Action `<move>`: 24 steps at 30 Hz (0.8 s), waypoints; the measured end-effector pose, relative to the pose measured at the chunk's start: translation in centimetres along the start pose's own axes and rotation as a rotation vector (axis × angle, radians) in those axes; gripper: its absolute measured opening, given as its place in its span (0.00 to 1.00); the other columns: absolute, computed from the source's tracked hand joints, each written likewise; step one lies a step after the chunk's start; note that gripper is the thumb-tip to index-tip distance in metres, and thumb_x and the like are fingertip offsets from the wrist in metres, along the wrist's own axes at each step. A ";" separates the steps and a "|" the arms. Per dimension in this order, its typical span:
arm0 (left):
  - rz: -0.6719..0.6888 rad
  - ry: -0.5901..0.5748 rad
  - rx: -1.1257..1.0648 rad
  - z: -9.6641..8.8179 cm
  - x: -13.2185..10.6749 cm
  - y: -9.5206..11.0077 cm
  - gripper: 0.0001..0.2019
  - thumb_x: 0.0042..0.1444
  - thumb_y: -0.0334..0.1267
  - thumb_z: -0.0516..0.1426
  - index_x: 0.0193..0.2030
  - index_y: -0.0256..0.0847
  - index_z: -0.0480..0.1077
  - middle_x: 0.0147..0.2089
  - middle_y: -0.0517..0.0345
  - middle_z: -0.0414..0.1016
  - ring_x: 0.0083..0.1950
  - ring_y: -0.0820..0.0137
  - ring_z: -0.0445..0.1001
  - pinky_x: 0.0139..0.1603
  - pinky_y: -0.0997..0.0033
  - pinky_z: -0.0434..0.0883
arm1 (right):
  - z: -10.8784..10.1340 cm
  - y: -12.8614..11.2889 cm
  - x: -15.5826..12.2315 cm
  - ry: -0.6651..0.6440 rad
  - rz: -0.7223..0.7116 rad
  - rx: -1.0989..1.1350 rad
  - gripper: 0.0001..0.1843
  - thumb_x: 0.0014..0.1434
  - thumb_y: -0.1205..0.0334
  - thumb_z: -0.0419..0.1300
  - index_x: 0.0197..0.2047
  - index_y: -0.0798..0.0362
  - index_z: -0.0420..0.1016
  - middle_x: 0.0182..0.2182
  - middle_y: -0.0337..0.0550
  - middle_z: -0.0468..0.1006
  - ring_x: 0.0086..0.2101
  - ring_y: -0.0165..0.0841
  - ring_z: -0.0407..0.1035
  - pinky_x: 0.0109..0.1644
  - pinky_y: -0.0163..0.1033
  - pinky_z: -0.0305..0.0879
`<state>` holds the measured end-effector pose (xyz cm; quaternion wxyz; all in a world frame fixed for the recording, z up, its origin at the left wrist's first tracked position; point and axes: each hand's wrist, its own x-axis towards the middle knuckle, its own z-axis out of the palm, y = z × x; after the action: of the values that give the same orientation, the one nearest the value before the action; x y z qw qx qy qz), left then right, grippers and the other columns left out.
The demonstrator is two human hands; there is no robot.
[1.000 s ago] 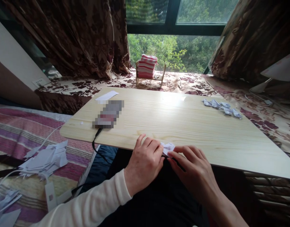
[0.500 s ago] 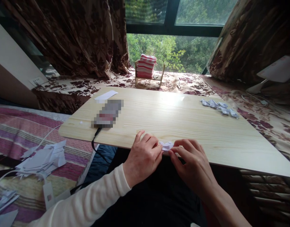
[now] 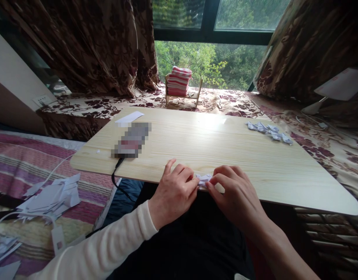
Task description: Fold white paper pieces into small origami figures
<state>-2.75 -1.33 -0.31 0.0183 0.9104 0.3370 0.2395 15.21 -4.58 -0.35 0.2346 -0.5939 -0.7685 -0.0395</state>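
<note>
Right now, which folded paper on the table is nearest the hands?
The folded paper at the near edge of the table, held by the left hand and right hand; the other folded papers lie grouped at far right.

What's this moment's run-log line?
left hand: holds white paper, left end; right hand: holds right end; place: table, near edge; folded papers: table's right side

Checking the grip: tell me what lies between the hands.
In the head view, folded white paper lies between the left hand and right hand, at the near edge of the table.
</note>
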 end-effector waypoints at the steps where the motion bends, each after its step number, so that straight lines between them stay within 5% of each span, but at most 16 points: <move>1: -0.002 -0.001 0.001 0.0 0.0 0.0 0.11 0.61 0.34 0.50 0.42 0.40 0.75 0.38 0.55 0.73 0.45 0.64 0.68 0.64 0.47 0.51 | 0.0 0.0 0.1 -0.012 0.009 -0.008 0.10 0.58 0.64 0.58 0.24 0.52 0.71 0.33 0.44 0.74 0.37 0.38 0.63 0.43 0.44 0.60; 16: -0.279 0.049 -0.085 0.7 0.8 1.0 0.09 0.60 0.41 0.55 0.33 0.44 0.76 0.37 0.58 0.73 0.45 0.63 0.67 0.62 0.47 0.50 | 0.2 0.0 0.0 0.013 0.035 -0.007 0.09 0.56 0.62 0.61 0.25 0.53 0.70 0.32 0.45 0.74 0.35 0.40 0.64 0.41 0.46 0.63; 24: -0.247 0.067 -0.057 1.0 0.8 1.0 0.09 0.60 0.40 0.55 0.33 0.43 0.75 0.35 0.58 0.73 0.44 0.64 0.67 0.63 0.47 0.49 | -0.8 2.4 -0.3 0.098 -0.086 0.146 0.10 0.62 0.65 0.55 0.44 0.54 0.75 0.39 0.49 0.73 0.42 0.40 0.66 0.45 0.46 0.65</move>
<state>-1.19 -1.44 -0.63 0.0622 0.8526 0.4399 0.2753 17.80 -4.42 -0.25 0.3126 -0.5390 -0.7818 -0.0225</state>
